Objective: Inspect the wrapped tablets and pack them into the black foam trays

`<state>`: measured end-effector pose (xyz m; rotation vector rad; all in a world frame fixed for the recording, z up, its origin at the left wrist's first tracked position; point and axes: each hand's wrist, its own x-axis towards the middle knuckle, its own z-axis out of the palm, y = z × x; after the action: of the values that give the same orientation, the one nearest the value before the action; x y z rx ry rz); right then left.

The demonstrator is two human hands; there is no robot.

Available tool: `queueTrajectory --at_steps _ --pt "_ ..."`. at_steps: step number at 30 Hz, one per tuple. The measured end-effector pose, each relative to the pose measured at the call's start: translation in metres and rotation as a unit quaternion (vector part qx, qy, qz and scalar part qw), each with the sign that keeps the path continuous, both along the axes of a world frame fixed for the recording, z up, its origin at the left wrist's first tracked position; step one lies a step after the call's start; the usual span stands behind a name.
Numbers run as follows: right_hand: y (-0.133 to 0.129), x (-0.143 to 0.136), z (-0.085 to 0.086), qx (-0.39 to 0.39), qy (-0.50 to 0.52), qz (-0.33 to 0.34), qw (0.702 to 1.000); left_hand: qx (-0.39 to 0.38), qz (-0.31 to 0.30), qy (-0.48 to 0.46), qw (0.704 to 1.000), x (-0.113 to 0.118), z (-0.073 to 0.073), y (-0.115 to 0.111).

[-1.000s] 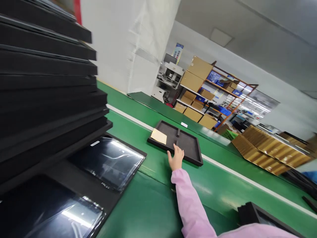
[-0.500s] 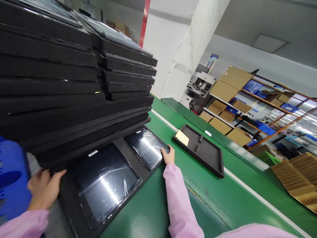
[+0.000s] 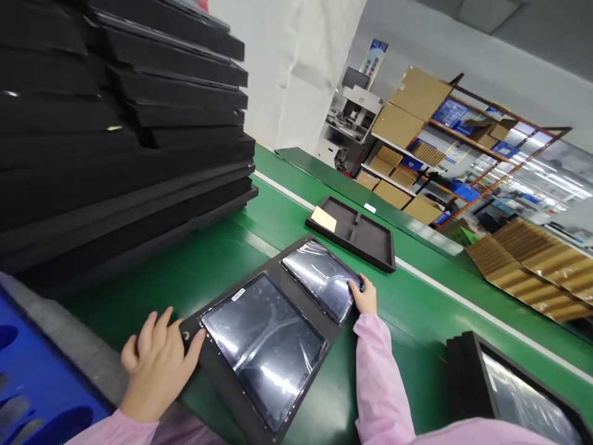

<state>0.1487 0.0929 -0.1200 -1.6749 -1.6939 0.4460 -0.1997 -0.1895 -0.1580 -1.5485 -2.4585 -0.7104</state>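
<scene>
A black foam tray (image 3: 291, 287) lies in front of me over the green bench, holding a larger glossy screen panel (image 3: 266, 346) and a smaller one (image 3: 322, 278), both wrapped in clear film. My left hand (image 3: 160, 358) is at the tray's left corner, thumb on top of the rim, index finger partly behind it, the other fingers spread outward. My right hand (image 3: 364, 295) grips the right end, thumb over the edge by the smaller panel; its other fingertips are partly hidden.
A tall stack of black foam trays (image 3: 185, 105) rises at left. Beyond my tray, another foam tray (image 3: 377, 238) carries a pale yellow pad (image 3: 324, 219). More trays with a film-wrapped panel (image 3: 528, 395) stand at lower right. A blue plastic crate (image 3: 41, 371) sits at lower left. Shelving with cartons (image 3: 419, 93) is behind.
Both hands have brought the tray away from beside the tall stack, rightward over the bench. The left hand's fingers are more spread. My view has turned right, bringing in the lower-right trays.
</scene>
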Motion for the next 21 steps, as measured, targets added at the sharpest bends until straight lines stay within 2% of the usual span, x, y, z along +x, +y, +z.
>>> queueTrajectory --at_steps 2,5,8,10,12,14,16,18,21 --pt "-0.016 0.018 0.001 -0.006 -0.003 -0.031 0.999 -0.035 -0.033 0.037 0.998 0.002 0.011 0.002" --pt "-0.037 0.035 0.003 -0.016 -0.007 -0.069 0.997 -0.088 -0.060 0.024 0.994 0.000 0.025 0.011" --pt "-0.059 0.047 0.007 -0.031 -0.012 -0.101 0.994 -0.131 -0.047 -0.012 0.990 -0.007 0.041 0.032" --pt "-0.079 0.051 0.009 -0.039 -0.013 -0.122 0.992 -0.161 -0.063 -0.044 0.984 -0.013 0.050 0.050" --pt "-0.104 0.052 0.009 -0.046 -0.010 -0.143 0.989 -0.167 -0.093 -0.071 0.979 -0.019 0.054 0.066" --pt "-0.129 0.047 0.008 -0.060 0.001 -0.153 0.986 -0.136 -0.125 -0.072 0.980 -0.024 0.053 0.074" --pt "-0.149 0.038 0.005 -0.079 0.018 -0.139 0.987 -0.098 -0.160 -0.045 0.981 -0.027 0.048 0.073" --pt "-0.157 0.027 0.004 -0.093 0.031 -0.112 0.989 -0.083 -0.205 -0.012 0.975 -0.026 0.042 0.059" --pt "-0.139 0.016 0.010 -0.100 0.024 -0.087 0.991 -0.079 -0.247 -0.030 0.965 -0.017 0.034 0.023"
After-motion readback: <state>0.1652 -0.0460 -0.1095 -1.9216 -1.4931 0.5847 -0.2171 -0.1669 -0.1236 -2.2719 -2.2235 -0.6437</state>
